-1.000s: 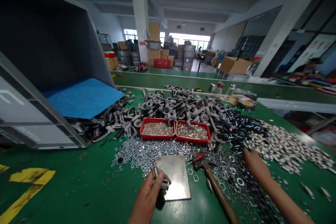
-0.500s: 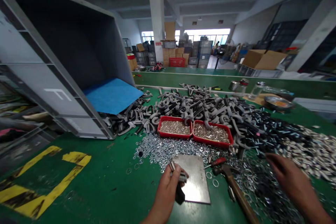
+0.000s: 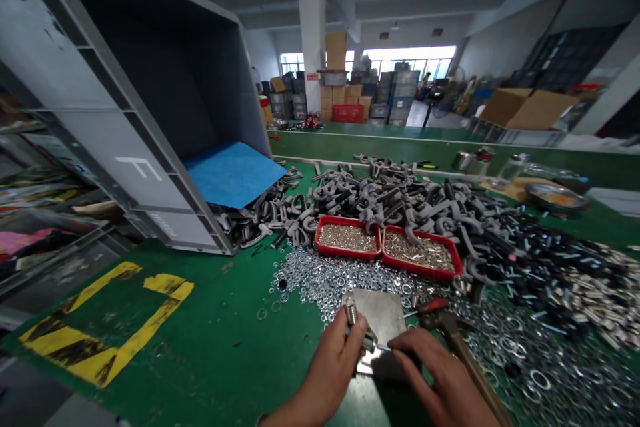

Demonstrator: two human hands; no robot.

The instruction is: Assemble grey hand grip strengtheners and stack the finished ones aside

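Over the metal plate (image 3: 373, 403), my left hand (image 3: 330, 370) is closed around a small metal fitting with a ribbed, spring-like end (image 3: 351, 313) rising above the thumb. Just to its right, my right hand (image 3: 440, 370) pinches a thin bright metal rod (image 3: 383, 347), whose tip meets the fitting. The rod's other end is hidden by my fingers. A dark area lies under the hands; whether it is shadow or a black part, I cannot tell. Beside the right hand are a hammer (image 3: 463, 350) and a red-handled screwdriver (image 3: 431, 306).
Loose washers (image 3: 315, 280) surround two red trays (image 3: 350, 255) of small metal pieces. Grey clamp-like parts (image 3: 385, 197) are heaped behind. At right lie black parts with screws (image 3: 535, 250) and metal rings (image 3: 550, 367). A grey crate (image 3: 187, 213) stands tipped at left.
My right hand has come left from over the ring pile to my left hand, with a thin rod in its fingers. The left hand has shifted slightly right in view.
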